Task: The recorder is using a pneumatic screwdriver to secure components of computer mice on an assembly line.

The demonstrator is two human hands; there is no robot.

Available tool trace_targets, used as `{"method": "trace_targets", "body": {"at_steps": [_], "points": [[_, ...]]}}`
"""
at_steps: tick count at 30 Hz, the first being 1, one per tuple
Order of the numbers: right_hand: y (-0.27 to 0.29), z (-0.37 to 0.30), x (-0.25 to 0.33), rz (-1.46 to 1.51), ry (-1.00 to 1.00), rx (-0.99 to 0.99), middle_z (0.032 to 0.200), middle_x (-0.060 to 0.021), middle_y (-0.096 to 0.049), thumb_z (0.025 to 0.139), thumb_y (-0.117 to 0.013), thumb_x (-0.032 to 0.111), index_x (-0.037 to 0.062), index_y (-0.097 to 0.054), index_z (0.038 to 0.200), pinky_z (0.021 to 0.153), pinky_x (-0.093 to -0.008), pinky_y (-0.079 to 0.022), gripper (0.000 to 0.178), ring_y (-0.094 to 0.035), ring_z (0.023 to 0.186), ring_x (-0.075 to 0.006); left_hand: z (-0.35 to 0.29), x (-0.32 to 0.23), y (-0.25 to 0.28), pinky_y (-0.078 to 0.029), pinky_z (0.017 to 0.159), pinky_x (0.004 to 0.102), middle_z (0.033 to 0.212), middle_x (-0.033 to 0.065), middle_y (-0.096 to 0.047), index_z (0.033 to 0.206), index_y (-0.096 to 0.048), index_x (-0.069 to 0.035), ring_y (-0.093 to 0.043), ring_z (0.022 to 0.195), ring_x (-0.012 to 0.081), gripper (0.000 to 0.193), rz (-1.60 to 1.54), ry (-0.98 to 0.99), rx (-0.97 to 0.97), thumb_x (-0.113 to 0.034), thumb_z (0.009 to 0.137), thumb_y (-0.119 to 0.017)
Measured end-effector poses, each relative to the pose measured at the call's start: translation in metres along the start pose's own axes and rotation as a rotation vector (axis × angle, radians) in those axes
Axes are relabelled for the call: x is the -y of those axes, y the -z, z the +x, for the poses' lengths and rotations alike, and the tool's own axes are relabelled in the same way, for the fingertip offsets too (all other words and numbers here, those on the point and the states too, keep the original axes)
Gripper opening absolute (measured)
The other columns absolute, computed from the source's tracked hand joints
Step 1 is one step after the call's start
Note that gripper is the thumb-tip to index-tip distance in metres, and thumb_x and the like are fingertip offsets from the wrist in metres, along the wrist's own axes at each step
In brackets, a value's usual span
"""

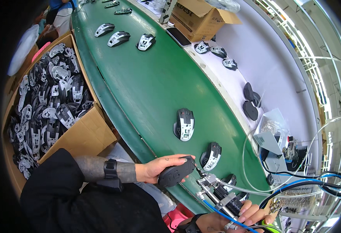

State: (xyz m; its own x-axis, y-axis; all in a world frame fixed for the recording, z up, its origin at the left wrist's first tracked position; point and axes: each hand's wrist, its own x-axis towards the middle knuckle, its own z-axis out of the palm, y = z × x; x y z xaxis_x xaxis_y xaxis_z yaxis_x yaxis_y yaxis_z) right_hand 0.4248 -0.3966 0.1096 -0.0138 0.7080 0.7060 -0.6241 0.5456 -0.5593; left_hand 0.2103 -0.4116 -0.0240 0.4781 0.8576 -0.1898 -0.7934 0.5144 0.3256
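My left hand [155, 168] grips a black computer mouse [174, 174] with its dark underside showing, thumb along the top edge. In my right hand [253, 214] is a powered screwdriver [222, 194], with a silver bracket and blue and clear hoses. Its slim tip meets the mouse's right end, or comes very near it; the exact contact is too small to tell. On the green conveyor belt [155, 81], just beyond the tool, lies a half-assembled mouse [211, 156] in black and white. Another half-assembled mouse [185, 125] rests farther up the belt.
A cardboard box [96, 134] at left is heaped with mouse shells [50, 97]. Several more mice lie up the belt. Along the right ledge are a phone [178, 36], a brown carton [194, 19], mouse parts [250, 110] and a screw feeder [291, 153]. Cables [318, 182] loop at right.
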Motion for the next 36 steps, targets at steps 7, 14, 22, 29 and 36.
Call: {"method": "trace_targets", "body": {"at_steps": [7, 14, 22, 29, 36], "points": [[0.000, 0.001, 0.006, -0.020, 0.016, 0.040, 0.073, -0.0057, -0.052, 0.089, -0.060, 0.032, 0.0060, -0.052, 0.112, 0.061, -0.0322, -0.037, 0.036, -0.051, 0.063, -0.0193, 0.002, -0.008, -0.014, -0.053, 0.084, 0.0305, 0.123, 0.0089, -0.051, 0.141, -0.034, -0.006, -0.060, 0.095, 0.0182, 0.050, 0.108, 0.093, -0.030, -0.021, 0.096, -0.049], [0.003, -0.001, 0.011, -0.094, 0.108, -0.045, 0.072, -0.0052, -0.048, 0.091, -0.056, 0.035, 0.0058, -0.046, 0.114, 0.062, -0.0337, -0.037, 0.038, -0.049, 0.064, -0.0187, 0.020, -0.008, -0.010, -0.053, 0.083, 0.0330, 0.119, 0.0076, -0.052, 0.136, -0.039, -0.007, -0.060, 0.094, 0.0193, 0.045, 0.218, -0.088, -0.312, -0.023, 0.096, -0.049], [0.009, 0.001, -0.005, -0.090, 0.095, 0.013, 0.072, -0.0065, -0.048, 0.093, -0.053, 0.032, 0.0032, -0.044, 0.123, 0.060, -0.0336, -0.038, 0.042, -0.050, 0.062, -0.0194, 0.015, -0.009, -0.012, -0.054, 0.081, 0.0333, 0.121, 0.0085, -0.052, 0.134, -0.040, -0.009, -0.060, 0.094, 0.0205, 0.043, -0.026, -0.152, -0.108, -0.026, 0.095, -0.048], [0.006, 0.001, -0.005, -0.068, 0.118, -0.027, 0.073, -0.0085, -0.050, 0.092, -0.054, 0.030, 0.0026, -0.047, 0.121, 0.061, -0.0337, -0.038, 0.041, -0.051, 0.063, -0.0205, 0.015, -0.007, -0.012, -0.054, 0.083, 0.0332, 0.130, 0.0106, -0.049, 0.137, -0.037, -0.008, -0.060, 0.098, 0.0214, 0.047, 0.004, -0.104, -0.044, -0.025, 0.095, -0.047], [0.008, 0.002, -0.005, -0.064, 0.099, -0.018, 0.073, -0.0077, -0.050, 0.092, -0.055, 0.030, 0.0030, -0.049, 0.117, 0.062, -0.0330, -0.038, 0.038, -0.051, 0.063, -0.0203, 0.015, -0.008, -0.012, -0.052, 0.084, 0.0356, 0.134, 0.0130, -0.045, 0.137, -0.035, -0.008, -0.061, 0.097, 0.0261, 0.051, 0.004, -0.058, -0.026, -0.026, 0.092, -0.050]]}}
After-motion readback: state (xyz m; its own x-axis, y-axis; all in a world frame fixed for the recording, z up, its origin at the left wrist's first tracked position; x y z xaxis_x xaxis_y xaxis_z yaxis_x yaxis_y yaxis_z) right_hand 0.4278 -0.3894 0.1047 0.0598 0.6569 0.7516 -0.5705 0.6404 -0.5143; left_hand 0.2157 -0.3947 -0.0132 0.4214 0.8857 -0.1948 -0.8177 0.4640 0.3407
